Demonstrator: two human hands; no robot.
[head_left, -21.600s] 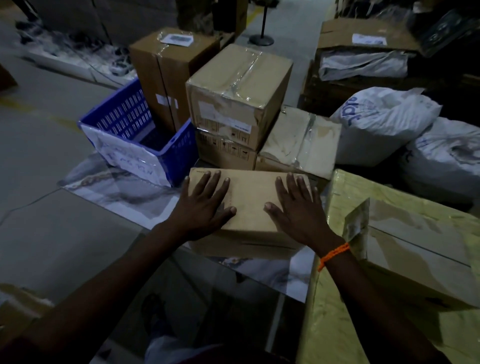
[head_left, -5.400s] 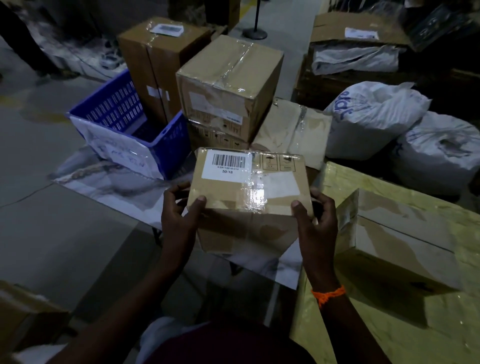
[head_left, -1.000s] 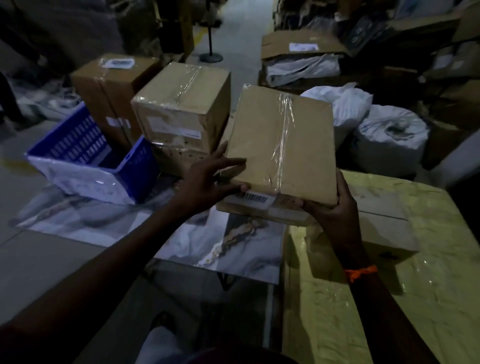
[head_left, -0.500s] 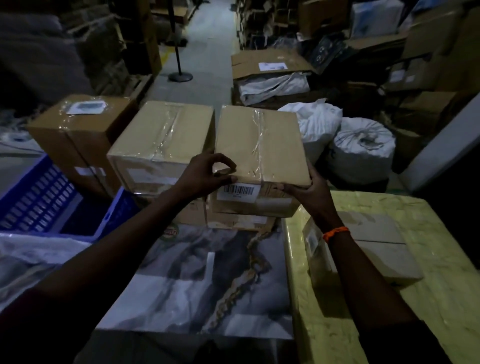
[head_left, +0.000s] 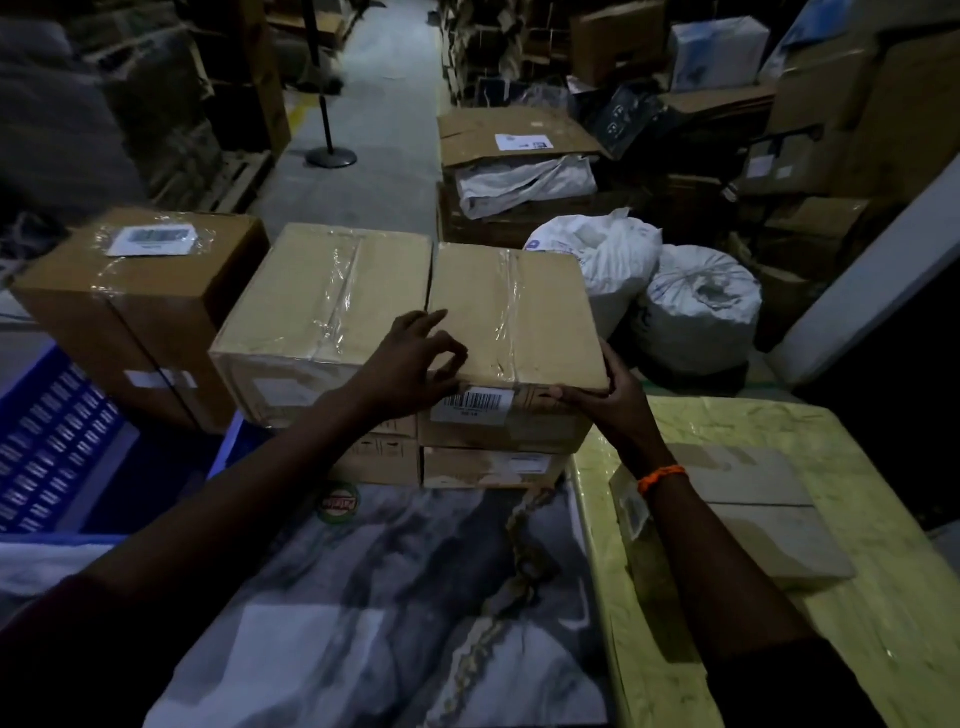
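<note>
A taped cardboard box (head_left: 519, 312) with a barcode label on its near face sits on a lower carton (head_left: 488, 467), flush against a larger taped carton (head_left: 322, 296) on its left. My left hand (head_left: 415, 358) clasps the box's near left corner, thumb by the label and index finger stretched along the seam. My right hand (head_left: 608, 395), with an orange band at the wrist, grips the near right corner, fingers on the front face and thumb on the side.
A tall brown carton (head_left: 135, 291) and a blue crate (head_left: 52, 452) stand at left. Two white sacks (head_left: 696, 306) lie at right. Near me are a marble-print sheet (head_left: 389, 597) and a yellow wrapped slab (head_left: 779, 623) bearing a flat box (head_left: 753, 509). A post (head_left: 330, 150) stands in the aisle.
I lifted the box off the marble sheet, turned it and carried it forward. It now rests on the lower carton beside the big one, and my view has shifted forward.
</note>
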